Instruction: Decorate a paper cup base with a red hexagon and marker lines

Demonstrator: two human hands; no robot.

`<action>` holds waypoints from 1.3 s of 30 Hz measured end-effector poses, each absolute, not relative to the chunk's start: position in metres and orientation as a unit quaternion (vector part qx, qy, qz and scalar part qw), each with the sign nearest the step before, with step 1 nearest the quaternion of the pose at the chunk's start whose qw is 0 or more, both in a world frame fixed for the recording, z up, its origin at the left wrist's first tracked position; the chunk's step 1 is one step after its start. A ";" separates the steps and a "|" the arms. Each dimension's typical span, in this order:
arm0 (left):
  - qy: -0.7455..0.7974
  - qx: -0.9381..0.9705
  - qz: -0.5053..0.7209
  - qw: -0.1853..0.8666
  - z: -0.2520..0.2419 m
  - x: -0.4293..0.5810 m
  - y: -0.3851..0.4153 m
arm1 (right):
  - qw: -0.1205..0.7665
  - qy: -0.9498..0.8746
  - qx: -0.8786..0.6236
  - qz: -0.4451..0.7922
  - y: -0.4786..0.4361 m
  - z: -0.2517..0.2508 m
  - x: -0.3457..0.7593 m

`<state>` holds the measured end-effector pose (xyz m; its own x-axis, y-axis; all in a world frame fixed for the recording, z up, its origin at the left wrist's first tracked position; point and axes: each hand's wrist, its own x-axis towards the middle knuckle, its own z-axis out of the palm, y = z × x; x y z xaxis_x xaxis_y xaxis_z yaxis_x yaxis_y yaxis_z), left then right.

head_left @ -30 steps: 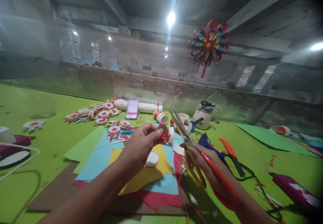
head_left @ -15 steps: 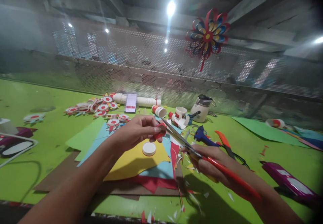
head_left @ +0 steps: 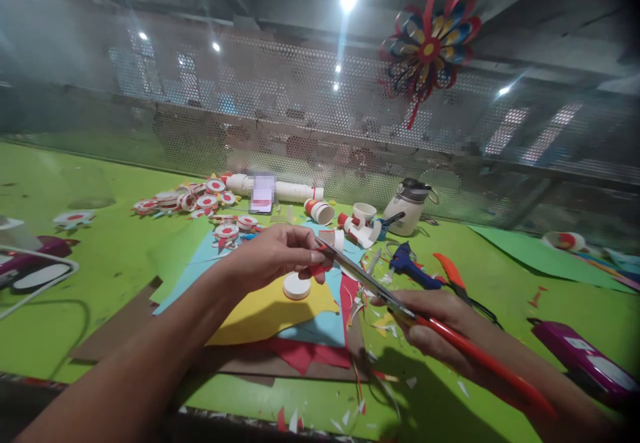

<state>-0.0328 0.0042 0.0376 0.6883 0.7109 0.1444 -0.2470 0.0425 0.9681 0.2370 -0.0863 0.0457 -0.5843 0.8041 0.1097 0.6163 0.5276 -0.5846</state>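
Note:
Pinched in the fingers of my left hand [head_left: 280, 253] is a small piece of red paper [head_left: 316, 271]. My right hand [head_left: 430, 326] grips red-handled scissors [head_left: 373, 283], whose blades reach up and left to the red paper and look nearly closed. Below my left hand a white round disc [head_left: 297, 286] lies on yellow paper [head_left: 250, 313]. Blue and red sheets show under the yellow one, all on a brown board [head_left: 115, 323]. Just behind the blades is a white paper cup piece [head_left: 335, 240].
Several red-and-white discs [head_left: 207, 202] are heaped at the back left, near a phone [head_left: 263, 193]. Cut cups, a white jug [head_left: 407, 206], a blue glue gun [head_left: 407, 264] and orange-handled scissors [head_left: 450, 273] stand or lie beyond my right hand. Purple tool [head_left: 583, 356] at right; paper scraps in front.
The scissor blades have closed further onto the red paper, and my right hand has shifted slightly right. The whole view has tilted a little; my left hand still pinches the paper.

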 end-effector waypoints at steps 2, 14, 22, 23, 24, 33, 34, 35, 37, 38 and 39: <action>0.195 0.601 0.345 0.695 0.038 -0.033 0.004 | 0.186 -0.852 -0.411 0.265 -0.087 0.047 0.236; 0.189 0.606 0.338 0.695 0.039 -0.033 0.002 | 0.182 -0.837 -0.415 0.307 -0.092 0.048 0.232; 0.181 0.606 0.331 0.701 0.039 -0.033 0.003 | 0.182 -0.823 -0.435 0.315 -0.094 0.048 0.232; 0.180 0.605 0.330 0.702 0.039 -0.033 0.003 | 0.183 -0.823 -0.435 0.315 -0.094 0.047 0.232; 0.179 0.605 0.329 0.703 0.039 -0.033 0.003 | 0.184 -0.821 -0.437 0.318 -0.095 0.046 0.233; 0.170 0.615 0.323 0.699 0.038 -0.034 0.004 | 0.199 -0.806 -0.445 0.335 -0.097 0.040 0.231; 0.169 0.615 0.323 0.699 0.038 -0.034 0.004 | 0.201 -0.807 -0.444 0.333 -0.097 0.040 0.231; 0.170 0.616 0.323 0.698 0.038 -0.034 0.004 | 0.203 -0.808 -0.443 0.332 -0.097 0.040 0.230; 0.171 0.617 0.326 0.696 0.038 -0.034 0.004 | 0.204 -0.808 -0.444 0.329 -0.098 0.040 0.230; 0.170 0.617 0.327 0.696 0.038 -0.034 0.004 | 0.204 -0.808 -0.445 0.329 -0.098 0.040 0.229; 0.169 0.617 0.326 0.696 0.038 -0.034 0.004 | 0.203 -0.807 -0.447 0.328 -0.098 0.039 0.229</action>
<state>-0.0337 0.0038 0.0377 0.7299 0.6627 0.1673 -0.2458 0.0261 0.9690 0.2292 -0.0979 0.0394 -0.5183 0.8545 0.0349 0.5873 0.3853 -0.7117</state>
